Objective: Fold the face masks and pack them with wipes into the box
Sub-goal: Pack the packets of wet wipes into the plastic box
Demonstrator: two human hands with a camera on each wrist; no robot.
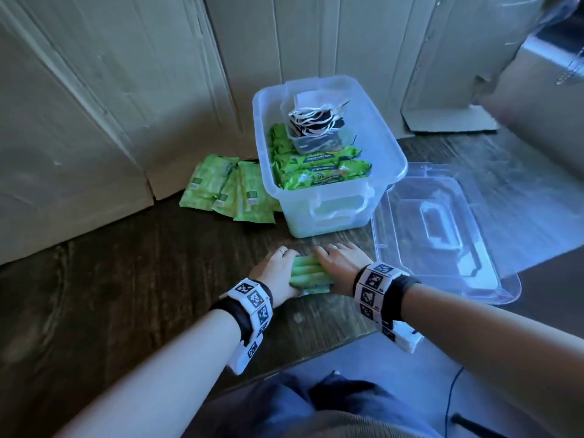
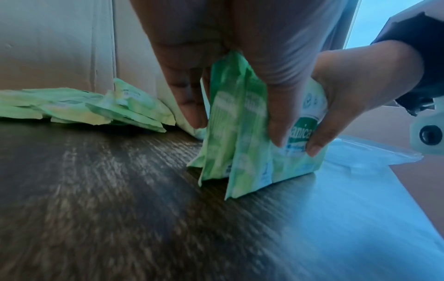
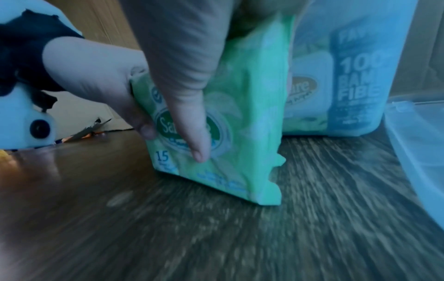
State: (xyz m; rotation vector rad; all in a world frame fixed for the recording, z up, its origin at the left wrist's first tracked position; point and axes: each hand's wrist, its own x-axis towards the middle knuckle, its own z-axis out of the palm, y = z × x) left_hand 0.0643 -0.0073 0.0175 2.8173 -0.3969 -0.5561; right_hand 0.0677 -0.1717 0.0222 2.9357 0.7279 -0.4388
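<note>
A stack of green wipe packs (image 1: 311, 275) stands on edge on the dark wooden table, just in front of the clear plastic box (image 1: 384, 137). My left hand (image 1: 278, 270) grips the stack's left side and my right hand (image 1: 341, 263) grips its right side. In the left wrist view my left hand (image 2: 235, 125) holds the packs (image 2: 242, 167) between thumb and fingers. The right wrist view shows my right hand (image 3: 192, 106) with its thumb across the front pack (image 3: 240, 142). The box holds more wipe packs (image 1: 322, 172) and a small clear tub of folded masks (image 1: 313, 121).
A loose pile of green wipe packs (image 1: 227, 191) lies left of the box against the cardboard wall (image 1: 94, 105). The clear lid (image 1: 442, 232) lies flat at the right, beside my right hand. The table edge (image 1: 316, 355) is close to my lap.
</note>
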